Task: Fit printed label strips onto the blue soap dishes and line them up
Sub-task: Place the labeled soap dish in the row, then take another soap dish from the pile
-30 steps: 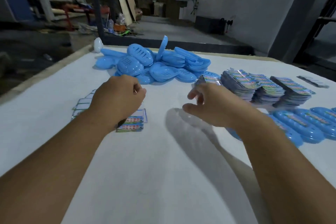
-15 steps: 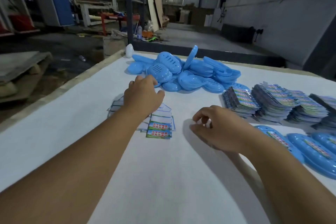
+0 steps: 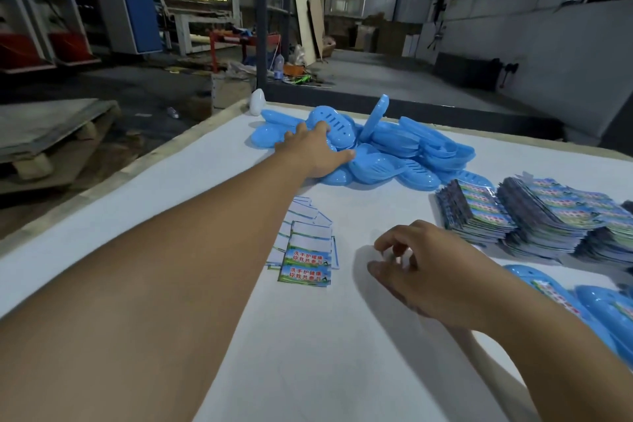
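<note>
White covering spreads over the long surface (image 3: 239,336) in a dim workshop. At its far end lies a loose heap of unlabelled blue soap dishes (image 3: 394,154). The left hand (image 3: 317,152) is stretched out onto that heap, fingers spread over one dish; whether its grip has closed on it I cannot tell. The right hand (image 3: 424,271) hovers low over the bare surface, thumb and fingers curled toward each other but apart, with nothing visible between them. Just left of it sits a small fan of printed label strips (image 3: 305,250), and to the right stand taller stacks of printed cards (image 3: 534,216). At the right edge lie finished dishes (image 3: 561,301), side by side, the nearer one showing a label.

By my reading the job is in mid-run: a few dishes are labelled and lined up, while the large heap waits. The step in hand looks like fetching the next dish.
</note>
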Action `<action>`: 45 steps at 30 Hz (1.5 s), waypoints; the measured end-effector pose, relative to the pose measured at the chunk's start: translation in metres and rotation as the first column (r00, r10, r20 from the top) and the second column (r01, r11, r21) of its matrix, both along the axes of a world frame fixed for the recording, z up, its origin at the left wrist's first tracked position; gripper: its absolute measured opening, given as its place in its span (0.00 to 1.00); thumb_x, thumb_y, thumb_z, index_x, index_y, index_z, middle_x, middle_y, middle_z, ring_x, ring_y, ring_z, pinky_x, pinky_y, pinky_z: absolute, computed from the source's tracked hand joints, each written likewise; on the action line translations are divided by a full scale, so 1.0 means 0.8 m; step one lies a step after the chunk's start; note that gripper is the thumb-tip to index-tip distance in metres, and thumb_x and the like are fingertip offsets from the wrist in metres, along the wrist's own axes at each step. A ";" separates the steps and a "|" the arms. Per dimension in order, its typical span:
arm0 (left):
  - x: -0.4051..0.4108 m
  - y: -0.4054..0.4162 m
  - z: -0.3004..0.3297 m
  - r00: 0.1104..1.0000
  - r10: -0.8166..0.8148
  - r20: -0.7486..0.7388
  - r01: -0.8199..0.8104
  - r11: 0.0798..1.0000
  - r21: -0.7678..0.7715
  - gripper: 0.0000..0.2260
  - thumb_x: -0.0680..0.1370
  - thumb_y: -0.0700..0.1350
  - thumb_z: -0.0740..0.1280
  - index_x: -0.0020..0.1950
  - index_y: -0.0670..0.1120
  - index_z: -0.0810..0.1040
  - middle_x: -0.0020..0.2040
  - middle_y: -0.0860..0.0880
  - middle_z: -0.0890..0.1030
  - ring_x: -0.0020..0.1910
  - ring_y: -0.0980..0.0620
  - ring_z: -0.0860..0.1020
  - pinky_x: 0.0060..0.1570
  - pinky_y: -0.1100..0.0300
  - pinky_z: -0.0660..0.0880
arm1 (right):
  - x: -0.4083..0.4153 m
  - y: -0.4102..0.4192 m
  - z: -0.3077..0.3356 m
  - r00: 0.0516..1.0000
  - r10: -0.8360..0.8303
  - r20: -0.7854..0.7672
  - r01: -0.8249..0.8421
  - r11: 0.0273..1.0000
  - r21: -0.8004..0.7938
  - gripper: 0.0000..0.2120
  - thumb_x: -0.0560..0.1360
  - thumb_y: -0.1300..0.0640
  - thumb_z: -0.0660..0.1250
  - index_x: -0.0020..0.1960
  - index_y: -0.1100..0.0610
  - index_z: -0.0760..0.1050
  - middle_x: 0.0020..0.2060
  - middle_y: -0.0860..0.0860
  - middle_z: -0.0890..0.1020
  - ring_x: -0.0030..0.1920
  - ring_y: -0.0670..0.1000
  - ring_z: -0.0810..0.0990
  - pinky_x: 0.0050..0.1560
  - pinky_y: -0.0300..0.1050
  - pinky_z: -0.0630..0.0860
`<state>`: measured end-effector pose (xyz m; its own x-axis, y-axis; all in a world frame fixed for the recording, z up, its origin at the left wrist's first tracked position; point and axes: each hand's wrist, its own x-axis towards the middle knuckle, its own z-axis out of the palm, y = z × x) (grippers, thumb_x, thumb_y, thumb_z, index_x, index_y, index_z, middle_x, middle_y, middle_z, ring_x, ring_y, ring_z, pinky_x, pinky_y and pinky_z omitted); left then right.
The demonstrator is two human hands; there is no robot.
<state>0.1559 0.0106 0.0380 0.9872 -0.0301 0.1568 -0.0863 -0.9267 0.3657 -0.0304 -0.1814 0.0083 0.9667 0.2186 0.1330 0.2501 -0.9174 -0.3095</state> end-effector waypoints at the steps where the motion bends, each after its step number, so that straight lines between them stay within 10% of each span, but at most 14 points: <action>1: -0.001 -0.001 -0.004 1.000 -0.017 0.003 0.017 1.000 -0.018 0.34 0.72 0.72 0.64 0.74 0.56 0.64 0.75 0.44 0.64 0.72 0.39 0.64 0.68 0.40 0.66 | 0.000 0.000 0.000 1.000 0.000 -0.004 0.000 1.000 0.009 0.10 0.75 0.37 0.67 0.52 0.39 0.75 0.45 0.39 0.73 0.39 0.35 0.75 0.35 0.27 0.65; 8: -0.032 -0.001 -0.023 0.979 -0.145 0.141 0.159 0.983 -0.091 0.10 0.79 0.57 0.66 0.57 0.56 0.72 0.65 0.48 0.69 0.64 0.44 0.68 0.64 0.48 0.70 | -0.005 0.002 0.005 1.000 -0.009 -0.017 0.009 1.000 0.015 0.09 0.75 0.36 0.67 0.52 0.38 0.74 0.47 0.38 0.74 0.40 0.36 0.75 0.33 0.26 0.63; 20: -0.091 0.001 -0.004 0.926 -0.152 0.345 0.273 0.902 -0.335 0.09 0.79 0.45 0.68 0.58 0.52 0.80 0.67 0.50 0.69 0.67 0.50 0.69 0.65 0.61 0.64 | -0.007 -0.004 0.012 0.998 -0.051 -0.045 0.055 0.993 0.100 0.14 0.76 0.39 0.68 0.60 0.42 0.75 0.47 0.39 0.76 0.38 0.36 0.75 0.34 0.29 0.65; 29: -0.210 -0.017 -0.007 0.824 -0.560 0.083 0.566 0.806 -0.171 0.52 0.62 0.48 0.76 0.75 0.70 0.48 0.66 0.59 0.59 0.62 0.53 0.72 0.54 0.57 0.75 | -0.013 -0.013 0.031 0.996 0.068 -0.054 -0.046 0.937 0.345 0.43 0.65 0.48 0.73 0.76 0.38 0.62 0.69 0.40 0.71 0.67 0.44 0.74 0.65 0.50 0.75; 36: -0.224 -0.011 -0.020 0.810 -0.586 0.037 0.567 0.764 -0.309 0.54 0.61 0.44 0.78 0.74 0.73 0.49 0.59 0.54 0.63 0.60 0.57 0.72 0.56 0.54 0.79 | -0.021 -0.025 0.040 0.951 0.156 -0.266 -0.029 0.903 0.428 0.32 0.64 0.55 0.82 0.64 0.40 0.74 0.54 0.40 0.81 0.43 0.42 0.84 0.37 0.43 0.83; 45: -0.208 0.002 -0.029 0.837 -0.546 -0.046 0.501 0.797 -0.338 0.43 0.64 0.47 0.75 0.71 0.72 0.58 0.61 0.59 0.72 0.58 0.62 0.76 0.54 0.60 0.79 | -0.016 -0.028 0.033 0.974 -0.001 -0.229 0.057 0.970 0.238 0.27 0.60 0.37 0.82 0.55 0.40 0.77 0.50 0.35 0.79 0.32 0.43 0.83 0.29 0.33 0.75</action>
<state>-0.0108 0.0123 0.0144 0.8457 -0.5218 0.1121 -0.4556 -0.5965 0.6608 -0.0429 -0.2035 0.0344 0.9831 0.1781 -0.0435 0.1223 -0.8141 -0.5677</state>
